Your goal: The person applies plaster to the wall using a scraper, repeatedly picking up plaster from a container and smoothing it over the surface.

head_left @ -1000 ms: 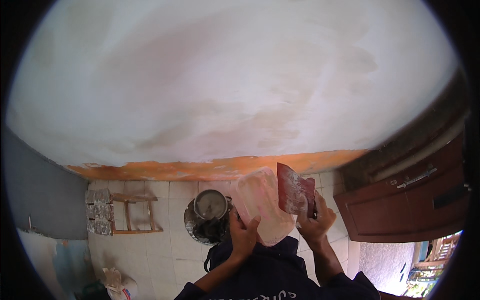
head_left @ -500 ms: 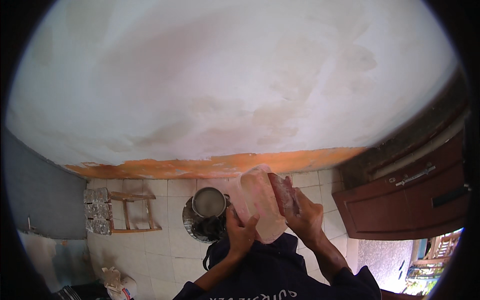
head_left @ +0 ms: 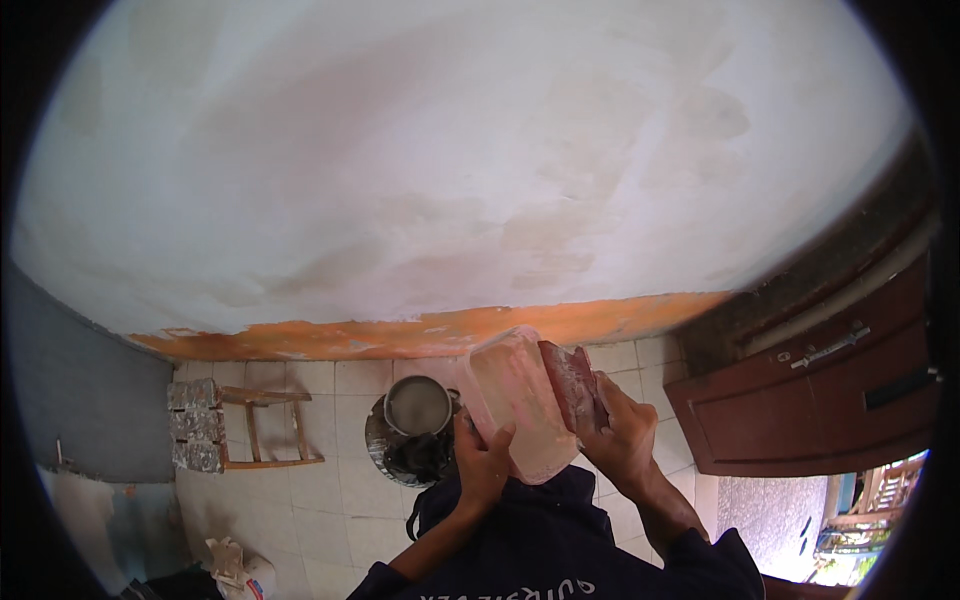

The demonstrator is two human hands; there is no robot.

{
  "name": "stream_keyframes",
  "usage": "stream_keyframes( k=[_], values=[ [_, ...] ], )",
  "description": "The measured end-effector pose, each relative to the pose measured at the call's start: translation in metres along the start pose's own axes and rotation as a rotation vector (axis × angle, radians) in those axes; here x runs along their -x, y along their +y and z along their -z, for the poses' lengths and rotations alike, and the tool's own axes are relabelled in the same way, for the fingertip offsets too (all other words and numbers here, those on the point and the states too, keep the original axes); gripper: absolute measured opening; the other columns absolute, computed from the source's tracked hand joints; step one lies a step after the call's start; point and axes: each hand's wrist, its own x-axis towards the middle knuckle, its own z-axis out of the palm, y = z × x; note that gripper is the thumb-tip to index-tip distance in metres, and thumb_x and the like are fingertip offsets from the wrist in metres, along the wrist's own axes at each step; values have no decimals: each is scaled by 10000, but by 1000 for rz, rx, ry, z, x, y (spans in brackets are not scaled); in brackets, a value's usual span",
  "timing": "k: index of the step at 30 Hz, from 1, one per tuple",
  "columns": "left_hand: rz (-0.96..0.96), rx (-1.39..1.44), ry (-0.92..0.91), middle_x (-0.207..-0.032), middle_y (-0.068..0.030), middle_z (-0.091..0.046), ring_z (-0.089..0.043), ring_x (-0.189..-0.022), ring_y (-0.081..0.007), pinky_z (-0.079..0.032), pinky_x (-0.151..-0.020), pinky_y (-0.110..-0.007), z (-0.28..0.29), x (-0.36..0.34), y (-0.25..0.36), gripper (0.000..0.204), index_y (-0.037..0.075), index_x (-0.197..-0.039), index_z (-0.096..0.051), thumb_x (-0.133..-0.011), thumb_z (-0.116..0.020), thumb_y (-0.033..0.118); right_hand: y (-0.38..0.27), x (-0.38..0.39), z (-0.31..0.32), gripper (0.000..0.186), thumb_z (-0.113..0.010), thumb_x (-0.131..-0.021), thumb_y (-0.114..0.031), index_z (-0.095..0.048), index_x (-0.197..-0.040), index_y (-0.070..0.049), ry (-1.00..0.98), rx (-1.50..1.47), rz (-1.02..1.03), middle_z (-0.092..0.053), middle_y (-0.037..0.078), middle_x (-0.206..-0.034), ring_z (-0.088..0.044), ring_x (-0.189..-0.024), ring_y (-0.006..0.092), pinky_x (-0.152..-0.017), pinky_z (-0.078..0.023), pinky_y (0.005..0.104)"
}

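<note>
My left hand (head_left: 483, 465) grips the near left edge of a pale pink plastic tub (head_left: 520, 410), thumb over the rim. Beige paste, like wall putty, coats the inside of the tub. At its right side my right hand (head_left: 622, 432) is closed on a reddish-brown flat scraper (head_left: 573, 388) smeared with whitish paste. The scraper's blade lies against or just beside the tub's right rim; I cannot tell which. Beyond the tub rises a wall (head_left: 450, 170) with patchy white and beige coating. An orange strip (head_left: 400, 333) runs along its foot.
Left of the tub, a round pot of greyish liquid (head_left: 418, 405) stands by a dark round base with a black item (head_left: 420, 458). A paint-spattered wooden stool (head_left: 197, 425) lies on the tiled floor further left. At right is a brown door (head_left: 810, 405); lower left, a white bucket (head_left: 258, 578).
The tub has tilted slightly and shifted a little left at its far end. My right hand and the scraper have moved slightly right.
</note>
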Motion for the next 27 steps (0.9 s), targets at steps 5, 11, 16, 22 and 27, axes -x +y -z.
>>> stream_keyframes(
  k=[5, 11, 16, 22, 27],
  values=[
    [18, 2, 15, -1097, -143, -528, -576, -957, -176, -486, -833, -303, -1, 2, 0, 458, -26, -1211, -379, -833, -615, 80, 7, 7, -3, 260, -624, -777, -30, -585, -1017, 60, -35, 107, 48, -626, 181, -677, -624, -524, 306, -439, -487, 364],
    [-5, 50, -22, -1124, -144, -528, -582, -961, -175, -491, -828, -289, -7, 9, 2, 505, -29, -1268, -353, -839, -602, 68, 20, 26, -24, 281, -631, -769, -70, -591, -1028, 29, -97, 133, 45, -611, 158, -644, -605, -495, 298, -418, -469, 372],
    [13, -9, -41, -1140, -140, -525, -568, -1002, -180, -469, -884, -315, 2, 3, -1, 515, -25, -1280, -350, -835, -594, 60, 10, 25, -31, 304, -674, -740, -53, -608, -1020, 44, -143, -7, -4, -620, 193, -676, -633, -542, 321, -455, -488, 366],
    [-26, 3, -44, -1169, -129, -509, -534, -1053, -184, -437, -920, -326, 5, 2, -3, 508, -19, -1281, -360, -844, -581, 115, -4, 33, -27, 257, -649, -777, -90, -612, -1015, 0, -150, -201, -121, -624, 197, -706, -625, -577, 362, -498, -501, 403],
    [-25, 175, -87, -1197, -129, -500, -506, -1101, -192, -403, -965, -338, 4, -1, -7, 505, -9, -1300, -351, -862, -539, 157, -23, 15, -13, 251, -666, -772, -68, -628, -1006, 16, -135, -233, -199, -598, 186, -665, -599, -528, 301, -473, -466, 357]
  ],
)
